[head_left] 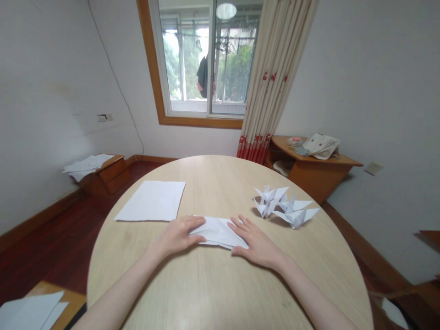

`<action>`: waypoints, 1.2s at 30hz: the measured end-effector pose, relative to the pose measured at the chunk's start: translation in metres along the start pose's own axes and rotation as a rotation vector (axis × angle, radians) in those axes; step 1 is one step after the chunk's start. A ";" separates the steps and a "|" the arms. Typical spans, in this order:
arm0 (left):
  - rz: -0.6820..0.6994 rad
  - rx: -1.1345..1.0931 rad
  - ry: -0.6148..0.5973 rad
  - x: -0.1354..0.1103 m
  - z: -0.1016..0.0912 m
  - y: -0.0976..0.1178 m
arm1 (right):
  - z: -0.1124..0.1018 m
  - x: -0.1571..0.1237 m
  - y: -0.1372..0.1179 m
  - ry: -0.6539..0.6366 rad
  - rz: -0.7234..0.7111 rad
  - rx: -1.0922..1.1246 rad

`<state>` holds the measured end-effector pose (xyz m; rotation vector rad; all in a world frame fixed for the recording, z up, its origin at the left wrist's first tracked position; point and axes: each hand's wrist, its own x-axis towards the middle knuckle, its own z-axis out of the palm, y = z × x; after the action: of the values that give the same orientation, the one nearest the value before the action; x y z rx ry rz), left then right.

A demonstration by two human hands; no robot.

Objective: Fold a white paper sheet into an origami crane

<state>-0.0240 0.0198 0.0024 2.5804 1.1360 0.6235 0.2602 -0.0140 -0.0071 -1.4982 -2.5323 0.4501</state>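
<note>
A folded sheet of white paper (220,231) lies on the table in front of me, wider than it is deep, with its layers showing along the near edge. On its left end rests my left hand (184,233), fingers stretched out together and thumb apart. My right hand (252,240) lies over the right end with its fingers spread and its thumb at the near corner. Both hands touch the paper from above, and each covers one end of it. Several folded paper cranes (294,213) stand grouped to the right, beyond my right hand.
A stack of square white paper (151,201) lies at the left of the round wooden table (213,293). Behind are a window, a curtain (271,82) and a corner desk (319,160) with a cloth bag on it. A low cabinet (113,174) at left holds papers.
</note>
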 end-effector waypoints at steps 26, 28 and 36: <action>0.147 -0.084 0.491 -0.003 0.004 -0.008 | -0.003 -0.006 0.000 0.610 -0.124 -0.090; 0.157 -0.087 0.503 -0.003 0.004 -0.008 | -0.003 -0.007 -0.001 0.687 -0.151 -0.071; 0.093 -0.200 0.541 -0.002 0.005 -0.004 | -0.006 -0.010 -0.006 0.838 -0.218 -0.071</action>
<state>-0.0256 0.0207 -0.0039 2.3632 1.0249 1.4409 0.2614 -0.0243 0.0010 -1.0778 -1.9914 -0.2626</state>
